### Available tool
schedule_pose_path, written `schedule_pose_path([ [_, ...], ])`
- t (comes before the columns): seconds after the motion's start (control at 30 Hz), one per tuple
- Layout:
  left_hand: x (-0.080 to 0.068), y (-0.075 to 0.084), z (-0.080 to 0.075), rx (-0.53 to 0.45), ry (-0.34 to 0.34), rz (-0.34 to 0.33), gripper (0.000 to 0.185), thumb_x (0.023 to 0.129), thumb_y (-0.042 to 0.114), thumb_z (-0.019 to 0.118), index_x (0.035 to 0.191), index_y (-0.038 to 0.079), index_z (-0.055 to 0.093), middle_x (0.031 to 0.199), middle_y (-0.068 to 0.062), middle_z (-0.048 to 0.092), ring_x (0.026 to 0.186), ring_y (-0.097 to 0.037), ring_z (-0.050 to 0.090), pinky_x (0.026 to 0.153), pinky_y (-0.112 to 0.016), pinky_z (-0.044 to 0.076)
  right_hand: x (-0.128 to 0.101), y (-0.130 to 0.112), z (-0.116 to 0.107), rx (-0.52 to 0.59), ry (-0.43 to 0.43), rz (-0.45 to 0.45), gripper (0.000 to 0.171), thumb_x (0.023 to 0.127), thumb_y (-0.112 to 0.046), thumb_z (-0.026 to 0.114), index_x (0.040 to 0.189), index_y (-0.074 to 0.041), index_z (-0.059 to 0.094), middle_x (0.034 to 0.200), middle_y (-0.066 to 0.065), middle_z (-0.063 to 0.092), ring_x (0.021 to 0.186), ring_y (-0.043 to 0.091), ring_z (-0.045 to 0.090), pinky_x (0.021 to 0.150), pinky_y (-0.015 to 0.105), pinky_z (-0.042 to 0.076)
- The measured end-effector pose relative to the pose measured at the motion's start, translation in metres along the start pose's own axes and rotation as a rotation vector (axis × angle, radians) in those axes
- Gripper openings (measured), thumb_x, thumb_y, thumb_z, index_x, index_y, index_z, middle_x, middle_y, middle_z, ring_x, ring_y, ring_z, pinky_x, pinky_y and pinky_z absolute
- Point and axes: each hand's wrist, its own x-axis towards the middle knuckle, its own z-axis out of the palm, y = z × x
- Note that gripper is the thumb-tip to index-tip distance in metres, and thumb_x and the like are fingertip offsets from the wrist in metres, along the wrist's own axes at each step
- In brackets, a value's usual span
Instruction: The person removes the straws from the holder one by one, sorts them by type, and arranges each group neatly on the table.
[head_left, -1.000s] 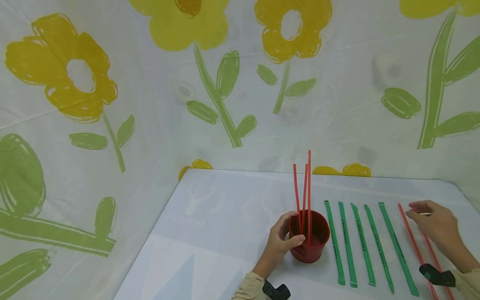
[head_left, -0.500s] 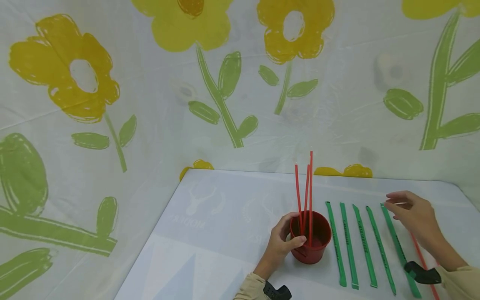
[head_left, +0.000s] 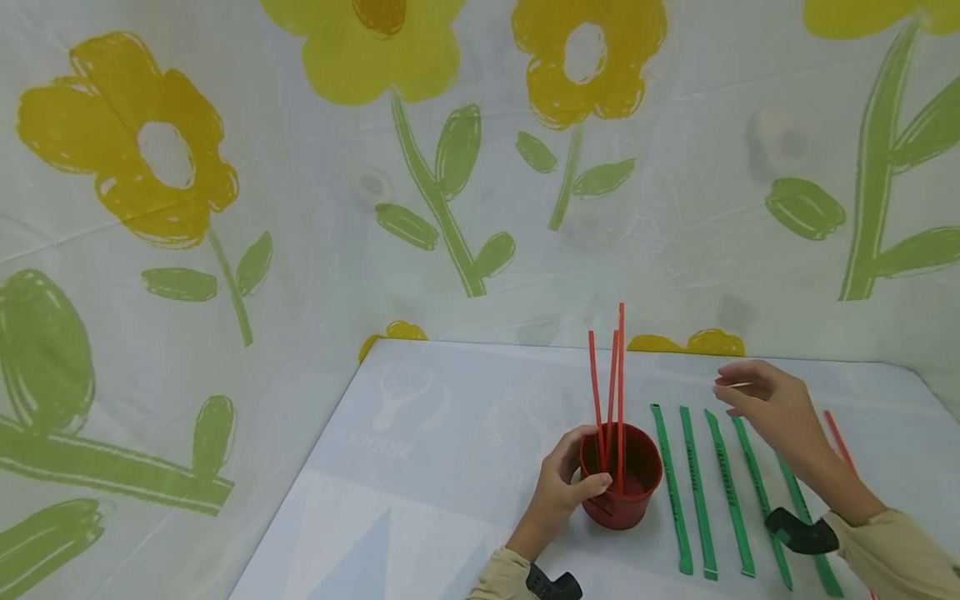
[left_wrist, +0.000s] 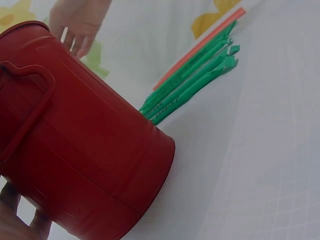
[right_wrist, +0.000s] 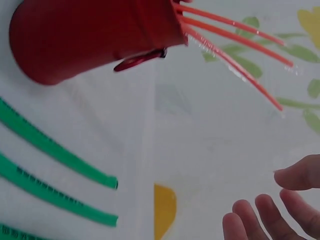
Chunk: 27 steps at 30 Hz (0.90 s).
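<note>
Gripping red cup (head_left: 621, 487): left hand (head_left: 561, 487), fingers curled round cup's left wall, thumb on near rim. Cup upright on tabletop (head_left: 450, 467), mid-front area, nearer front edge than back. Side handle shows in left wrist view.

Item 2: red straws (head_left: 617, 392), 3 pcs, standing in cup, roughly upright, tops fanned slightly apart, leaning a little left.

Item 3: green straws (head_left: 697, 492), 5 pcs, flat on tabletop just right of cup, lined up side by side w/ gaps, running front to back. Rightmost ones partly hidden under right forearm.

Item 4: right hand (head_left: 772, 404), raised above far ends of green straws, toward back-right of tabletop. Fingers loosely bent, slightly apart, pointing left; thumb and forefinger look close together, but cannot tell if they pinch anything. Right wrist view shows fingertips (right_wrist: 260, 217) apart, nothing visible between them.

Item 5: loose red straw (head_left: 838, 437), flat on tabletop near right edge, right of green row, mostly hidden by right arm.

Item 6: flowered cloth (head_left: 300, 208), yellow blooms, green stems, hung behind and left of tabletop.
</note>
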Motion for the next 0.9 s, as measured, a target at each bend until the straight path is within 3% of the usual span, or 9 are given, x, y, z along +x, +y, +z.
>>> schedule_pose_path([
  [0.27,-0.001,0.001,0.000,0.002,0.004,-0.003,0.056,0.086,0.030,0.064,0.137,0.024,0.043,0.134,0.001,0.051,0.123,-0.020,0.047,0.104,-0.033,0.036,0.008,-0.019,0.018,0.085,-0.073,0.013,0.041,0.093,-0.032,0.059,0.120,-0.001,0.054,0.110,0.015,0.059,0.081,-0.004,0.061,0.067,0.018,0.052],
  [0.53,-0.001,0.000,-0.001,-0.005,-0.002,-0.009,0.055,0.086,0.030,0.065,0.136,0.024,0.044,0.135,0.001,0.051,0.124,-0.020,0.046,0.104,-0.033,0.036,0.015,-0.032,0.035,0.162,-0.104,-0.035,0.036,0.094,-0.023,0.059,0.119,0.002,0.054,0.112,0.023,0.059,0.084,0.001,0.063,0.068,0.020,0.053],
  [0.8,0.000,0.000,-0.001,0.002,-0.007,0.002,0.055,0.086,0.031,0.065,0.136,0.022,0.044,0.134,0.000,0.051,0.123,-0.020,0.047,0.104,-0.034,0.036,0.020,-0.037,0.051,0.165,-0.147,-0.019,0.037,0.093,-0.026,0.060,0.119,0.000,0.053,0.112,0.021,0.060,0.083,0.003,0.063,0.069,0.024,0.054],
  [0.9,0.000,0.000,-0.001,-0.001,-0.007,0.003,0.055,0.086,0.032,0.064,0.136,0.022,0.044,0.134,-0.001,0.051,0.123,-0.020,0.047,0.104,-0.034,0.036,0.019,-0.039,0.057,0.183,-0.155,-0.027,0.038,0.092,-0.024,0.062,0.119,0.001,0.052,0.111,0.021,0.060,0.086,0.011,0.065,0.069,0.024,0.055],
])
